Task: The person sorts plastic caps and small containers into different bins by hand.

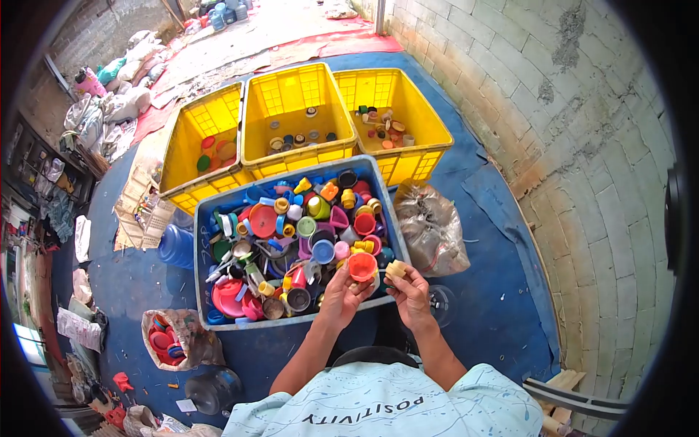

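My left hand [341,295] is closed around an orange-red plastic cap [362,267], its open side facing up. In my right hand [412,293], a small cream-coloured plastic cap [395,269] is pinched between the fingers. Both hands are close together over the near right edge of a large grey-blue crate [387,211]. The crate is heaped with mixed plastic caps, lids and small pieces in many colours, such as a blue cap [322,252] and a red lid [263,220].
Behind the crate stand three yellow crates [300,154] with a few sorted caps inside. A tied clear bag [433,233] sits right of the crate. On the left are a sack of red lids [196,342] and a blue water bottle [175,246]. A block wall [575,182] rises at right.
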Motion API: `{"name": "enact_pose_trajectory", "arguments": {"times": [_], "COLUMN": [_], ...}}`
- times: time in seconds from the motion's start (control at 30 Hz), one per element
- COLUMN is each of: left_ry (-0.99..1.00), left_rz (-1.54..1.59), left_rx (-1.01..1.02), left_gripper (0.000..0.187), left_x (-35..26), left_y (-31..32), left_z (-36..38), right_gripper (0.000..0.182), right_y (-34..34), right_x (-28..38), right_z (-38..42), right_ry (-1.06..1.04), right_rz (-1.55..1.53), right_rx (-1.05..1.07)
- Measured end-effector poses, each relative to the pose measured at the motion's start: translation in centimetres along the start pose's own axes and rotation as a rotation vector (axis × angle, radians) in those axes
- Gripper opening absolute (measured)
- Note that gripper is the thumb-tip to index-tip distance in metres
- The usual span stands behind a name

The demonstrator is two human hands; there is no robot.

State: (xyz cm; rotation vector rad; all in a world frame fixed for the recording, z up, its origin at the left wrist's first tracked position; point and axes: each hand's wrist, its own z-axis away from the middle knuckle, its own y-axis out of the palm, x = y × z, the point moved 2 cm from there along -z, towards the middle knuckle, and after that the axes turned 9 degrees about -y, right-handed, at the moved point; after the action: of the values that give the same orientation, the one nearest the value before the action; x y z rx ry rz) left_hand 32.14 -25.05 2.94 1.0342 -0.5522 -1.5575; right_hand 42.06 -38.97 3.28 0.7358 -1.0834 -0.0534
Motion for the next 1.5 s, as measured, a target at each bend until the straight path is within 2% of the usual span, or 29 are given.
{"name": "enact_pose_trajectory", "arguments": {"times": [0.03,0.2,0.23,0.33,0.4,0.47,0.57,0.6,0.67,0.73,0.83,0.9,1.0,1.1,1.2,1.37,1.47,1.5], "left_ry": [-0.028,-0.046,-0.05,-0.015,0.122,0.274,0.376,0.336,0.247,0.203,0.183,0.15,0.128,0.101,0.075,0.027,0.063,0.089], "left_rz": [0.017,0.104,0.116,0.127,0.084,0.11,-0.012,-0.037,-0.088,-0.058,-0.081,-0.098,-0.048,-0.064,-0.122,-0.217,-0.301,-0.267], "left_rx": [-0.071,-0.125,-0.16,-0.232,-0.117,-0.09,-0.111,-0.119,-0.139,-0.029,-0.082,-0.148,-0.182,-0.171,-0.106,0.004,-0.043,-0.08], "left_gripper": [0.046,0.039,0.039,0.04,0.048,0.051,0.055,0.054,0.052,0.046,0.037,0.034,0.032,0.033,0.033,0.036,0.033,0.033], "left_x": [0.1,0.1,-0.1,-2.5,-5.3,-8.2,-9.4,-9.2,-6.7,-4.1,-0.3,1.5,2.6,2.4,1.0,-2.8,-6.5,-7.8], "left_y": [1.5,8.0,9.1,12.7,15.6,18.3,18.6,18.0,15.6,12.7,9.8,7.9,5.7,3.7,1.8,-2.8,-5.8,-7.3], "left_z": [-2.1,-14.2,-16.6,-24.2,-28.7,-31.2,-31.4,-30.7,-27.9,-24.2,-18.4,-15.2,-10.9,-7.7,-5.0,-0.1,4.5,5.9], "right_gripper": [0.038,0.038,0.035,0.035,0.035,0.032,0.031,0.03,0.034,0.042,0.049,0.045,0.04,0.038,0.033,0.029,0.029,0.027], "right_y": [-0.8,-6.3,-6.9,-7.0,-4.8,-1.5,-3.4,-5.0,-6.7,-8.4,-13.3,-15.7,-16.7,-14.4,-11.2,-0.2,5.2,6.3], "right_x": [1.2,5.8,6.7,9.2,11.5,14.1,11.7,10.2,8.5,6.9,2.7,0.9,0.0,0.8,1.0,1.3,-1.7,-3.4], "right_z": [-2.2,-14.3,-16.7,-25.0,-31.0,-34.7,-40.3,-41.0,-38.3,-33.9,-28.2,-24.4,-20.4,-18.7,-19.0,-15.4,-11.4,-10.6], "right_ry": [-0.016,-0.011,0.015,-0.002,-0.065,-0.2,-0.264,-0.228,-0.122,-0.024,0.079,0.149,0.142,0.047,-0.145,-0.383,-0.37,-0.401], "right_rz": [-0.01,0.048,0.029,0.081,-0.027,-0.093,0.05,0.031,0.039,0.077,0.104,0.152,0.216,0.326,0.409,0.567,0.63,0.662], "right_rx": [-0.021,-0.048,-0.106,-0.019,0.089,0.106,0.038,0.054,0.037,-0.048,-0.155,-0.202,-0.252,-0.208,-0.12,-0.152,-0.17,-0.097]}}
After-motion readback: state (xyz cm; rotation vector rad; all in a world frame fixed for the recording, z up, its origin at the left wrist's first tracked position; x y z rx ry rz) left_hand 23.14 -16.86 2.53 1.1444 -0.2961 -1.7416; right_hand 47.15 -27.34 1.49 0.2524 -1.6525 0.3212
